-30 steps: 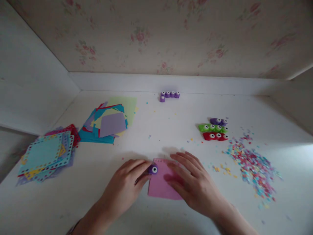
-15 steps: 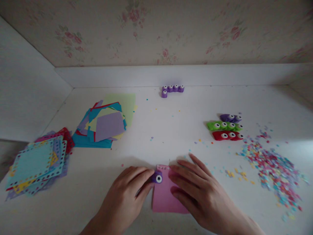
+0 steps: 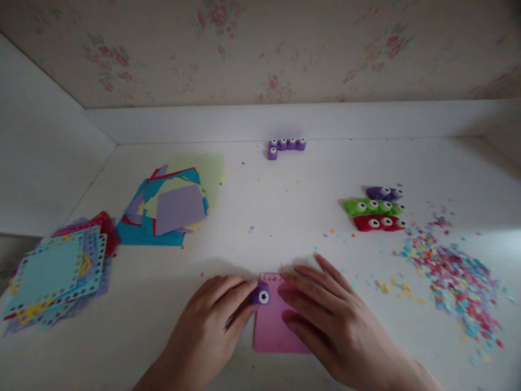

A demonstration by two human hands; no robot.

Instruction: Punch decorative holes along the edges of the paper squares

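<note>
A pink sheet of paper lies flat near the front edge of the table, with small punched marks along its top edge. At its upper left edge sits a small purple punch with a star on its white button. My left hand pinches this punch between thumb and fingers from the left. Across the right part of the sheet, my right hand rests with its fingers spread, pressing on the paper and covering its right side.
Coloured sheets and hole-edged cards are piled at the left. Several purple punches stand at the back; purple, green and red ones are at the right, beside scattered confetti.
The view has shifted slightly, so the piles at the left appear a little further left. Both hands, the punch and the pink paper look almost unchanged.
</note>
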